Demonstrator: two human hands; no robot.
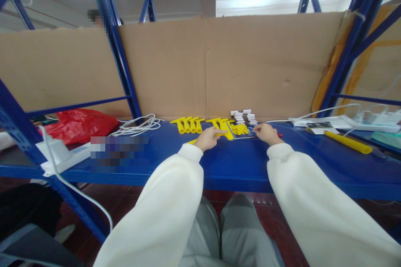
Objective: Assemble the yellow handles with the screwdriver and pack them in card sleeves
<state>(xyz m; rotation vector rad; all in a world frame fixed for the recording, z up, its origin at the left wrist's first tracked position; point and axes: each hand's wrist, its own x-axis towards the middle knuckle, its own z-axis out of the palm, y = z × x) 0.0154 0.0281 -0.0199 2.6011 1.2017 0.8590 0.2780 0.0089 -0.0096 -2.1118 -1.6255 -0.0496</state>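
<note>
My left hand (207, 138) is closed around a yellow T-shaped tool (230, 132), which looks like a scraper; its handle end pokes out behind the hand. To the right, my right hand (266, 132) has its fingertips pinched together near small yellow pieces (239, 129) and a clear, shiny item. What those fingertips hold is too small to make out. A bit of red shows beside the right wrist. Just beyond my left hand lie more yellow T-shaped tools (190, 125) in a row. Behind the yellow pieces stands a stack of small white-and-black boxes (242, 117).
Cardboard panels (163, 66) and blue posts (125, 66) bound the blue table (232, 162). On the left are a red plastic bag (83, 126), coiled white cable (140, 125) and a power strip (72, 158). A yellow tube (348, 142) lies at right near another power strip (360, 124).
</note>
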